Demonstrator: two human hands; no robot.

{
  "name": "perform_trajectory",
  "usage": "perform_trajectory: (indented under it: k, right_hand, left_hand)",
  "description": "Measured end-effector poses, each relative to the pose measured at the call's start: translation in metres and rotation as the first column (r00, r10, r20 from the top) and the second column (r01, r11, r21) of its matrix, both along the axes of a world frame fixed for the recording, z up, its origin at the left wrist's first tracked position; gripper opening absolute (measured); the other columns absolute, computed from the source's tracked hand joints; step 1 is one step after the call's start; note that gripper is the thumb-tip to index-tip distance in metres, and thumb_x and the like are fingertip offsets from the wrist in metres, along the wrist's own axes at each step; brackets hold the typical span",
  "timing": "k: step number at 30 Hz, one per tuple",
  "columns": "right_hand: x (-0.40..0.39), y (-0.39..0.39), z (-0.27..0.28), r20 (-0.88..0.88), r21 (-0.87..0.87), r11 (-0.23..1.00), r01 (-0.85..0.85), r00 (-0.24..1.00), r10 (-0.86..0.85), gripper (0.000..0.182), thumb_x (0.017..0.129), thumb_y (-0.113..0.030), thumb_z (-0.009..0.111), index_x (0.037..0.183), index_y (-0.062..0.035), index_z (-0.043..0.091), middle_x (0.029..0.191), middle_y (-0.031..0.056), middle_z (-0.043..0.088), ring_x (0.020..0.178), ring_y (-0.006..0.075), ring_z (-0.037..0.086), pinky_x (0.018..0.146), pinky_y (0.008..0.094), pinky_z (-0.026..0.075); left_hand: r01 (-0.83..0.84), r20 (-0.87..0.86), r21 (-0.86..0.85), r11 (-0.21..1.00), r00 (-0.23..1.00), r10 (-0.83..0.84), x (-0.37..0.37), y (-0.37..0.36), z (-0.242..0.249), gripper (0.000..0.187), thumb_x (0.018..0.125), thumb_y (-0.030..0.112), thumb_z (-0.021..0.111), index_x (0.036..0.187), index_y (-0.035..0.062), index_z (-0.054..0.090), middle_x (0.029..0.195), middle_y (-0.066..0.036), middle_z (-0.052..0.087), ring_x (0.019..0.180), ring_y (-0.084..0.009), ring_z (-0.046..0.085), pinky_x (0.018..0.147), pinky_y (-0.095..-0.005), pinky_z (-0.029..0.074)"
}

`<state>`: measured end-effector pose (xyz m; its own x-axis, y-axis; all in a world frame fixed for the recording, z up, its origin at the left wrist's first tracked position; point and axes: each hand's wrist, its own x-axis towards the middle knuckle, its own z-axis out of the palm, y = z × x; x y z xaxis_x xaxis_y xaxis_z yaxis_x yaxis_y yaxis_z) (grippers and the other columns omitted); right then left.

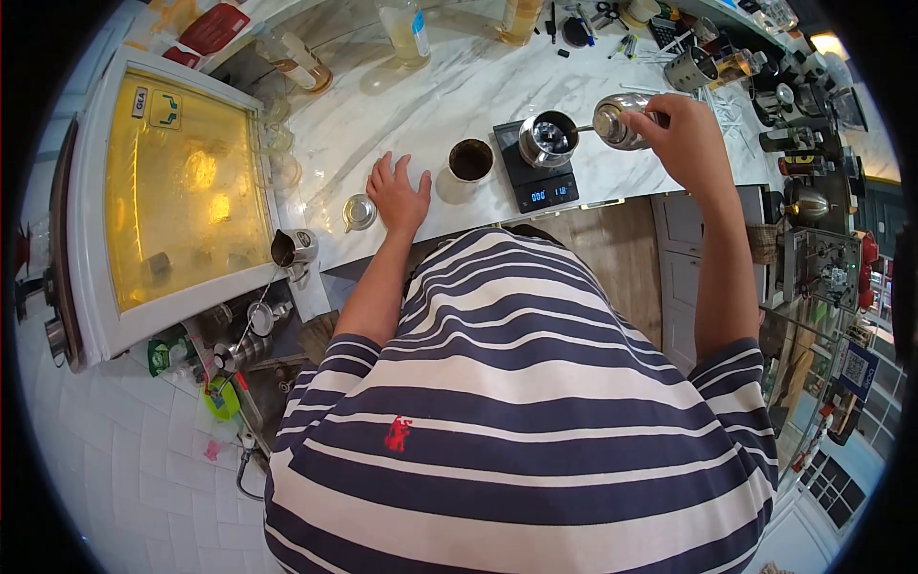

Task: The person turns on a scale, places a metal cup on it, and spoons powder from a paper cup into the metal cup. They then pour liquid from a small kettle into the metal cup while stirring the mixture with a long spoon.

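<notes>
My right hand is closed around the handle of a small shiny metal kettle, held tilted over the counter. Its thin spout reaches left to the rim of a metal cup with dark contents. That cup stands on a black digital scale with lit blue digits. My left hand lies flat on the marble with its fingers spread, holding nothing. Just left of it sits a small clear glass; to its right, a cup with a dark brown inside.
Bottles line the back of the marble counter. At the left is a yellow-lit, white-framed panel, with a metal pitcher by its corner. A metal canister, pens and small tools crowd the back right.
</notes>
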<state>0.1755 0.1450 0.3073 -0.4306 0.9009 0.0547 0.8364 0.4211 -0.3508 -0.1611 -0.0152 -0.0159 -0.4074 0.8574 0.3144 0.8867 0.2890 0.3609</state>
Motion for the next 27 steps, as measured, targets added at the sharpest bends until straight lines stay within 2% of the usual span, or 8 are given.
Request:
perform_trajectory:
  k: [6,9,12,15,18,21,24,27]
  right_hand:
    - [-0.009,-0.001,-0.002,-0.076,-0.012,1.0,0.009,0.997,-0.01,0.04,0.09,-0.036,0.078,0.089,0.0043,0.075,0.068,0.0207,0.065,0.063,0.0363,0.062,0.064,0.0442,0.049]
    - [-0.009,-0.003,-0.005,-0.079,0.006,1.0,-0.03,0.996,0.031,0.042,0.091,-0.035,0.08,0.088,0.0066,0.073,0.066,0.0152,0.064,0.057,0.0237,0.057,0.058,0.038,0.044]
    - [-0.009,-0.006,-0.006,-0.064,-0.021,0.999,-0.035,0.997,0.034,0.042,0.091,-0.035,0.08,0.088,0.0067,0.073,0.064,0.0144,0.062,0.056,0.0228,0.055,0.057,0.0376,0.043]
    - [-0.011,-0.009,0.002,-0.012,-0.151,0.988,0.041,0.999,-0.044,0.04,0.09,-0.034,0.078,0.088,0.0055,0.075,0.069,0.0215,0.066,0.065,0.0374,0.065,0.066,0.0441,0.05]
    - [-0.007,-0.004,-0.006,0.02,-0.09,0.996,0.03,0.999,-0.028,0.039,0.09,-0.034,0.078,0.087,0.0049,0.075,0.069,0.0216,0.066,0.065,0.0374,0.065,0.066,0.0445,0.05]
    - [-0.009,0.0,-0.011,-0.023,-0.056,0.998,0.037,0.999,-0.038,0.039,0.09,-0.034,0.078,0.087,0.0044,0.075,0.068,0.0215,0.066,0.065,0.0373,0.065,0.066,0.0447,0.05]
    - [-0.01,0.004,-0.019,-0.052,0.039,0.999,0.006,0.999,-0.004,0.039,0.091,-0.033,0.079,0.087,0.0053,0.074,0.065,0.0163,0.064,0.057,0.0257,0.06,0.058,0.0403,0.046]
    - [-0.016,0.004,-0.019,-0.045,0.014,1.0,0.002,0.999,-0.002,0.039,0.091,-0.033,0.079,0.087,0.0054,0.074,0.065,0.0169,0.065,0.057,0.0263,0.061,0.059,0.04,0.046]
  left_hand:
    - [0.013,0.021,0.007,1.0,1.0,-0.013,0.001,0.003,-0.002,0.053,0.087,0.038,0.077,0.132,0.0123,0.064,0.149,-0.017,0.049,0.141,-0.0371,0.041,0.118,-0.0549,0.027]
    - [0.012,0.01,0.019,1.0,1.0,-0.013,0.0,0.002,-0.003,0.053,0.088,0.038,0.076,0.132,0.0121,0.064,0.149,-0.017,0.049,0.142,-0.0375,0.041,0.118,-0.0552,0.027]
    - [0.008,0.006,0.014,1.0,1.0,-0.008,-0.001,0.002,-0.004,0.053,0.088,0.038,0.076,0.132,0.0121,0.063,0.149,-0.017,0.049,0.142,-0.0378,0.04,0.119,-0.0555,0.026]
    - [0.005,0.016,-0.004,1.0,1.0,-0.005,-0.001,0.001,-0.004,0.054,0.088,0.038,0.076,0.133,0.0122,0.063,0.15,-0.017,0.048,0.142,-0.0378,0.04,0.119,-0.0558,0.026]
    - [0.009,0.016,-0.006,1.0,1.0,-0.009,-0.001,0.002,-0.004,0.054,0.088,0.039,0.076,0.133,0.0123,0.063,0.15,-0.017,0.048,0.142,-0.0378,0.04,0.119,-0.056,0.025]
    - [0.01,0.015,-0.006,1.0,1.0,-0.01,-0.001,0.002,-0.003,0.054,0.088,0.038,0.075,0.133,0.0121,0.063,0.15,-0.017,0.048,0.142,-0.0381,0.04,0.118,-0.0561,0.025]
    - [0.012,0.011,-0.002,1.0,1.0,-0.012,-0.001,0.002,-0.003,0.054,0.088,0.038,0.075,0.133,0.0117,0.063,0.149,-0.017,0.049,0.142,-0.0385,0.04,0.118,-0.0561,0.026]
    - [0.016,0.01,0.002,1.0,1.0,-0.016,-0.001,0.002,-0.003,0.054,0.088,0.038,0.075,0.133,0.0115,0.063,0.149,-0.017,0.049,0.142,-0.0387,0.04,0.118,-0.0561,0.026]
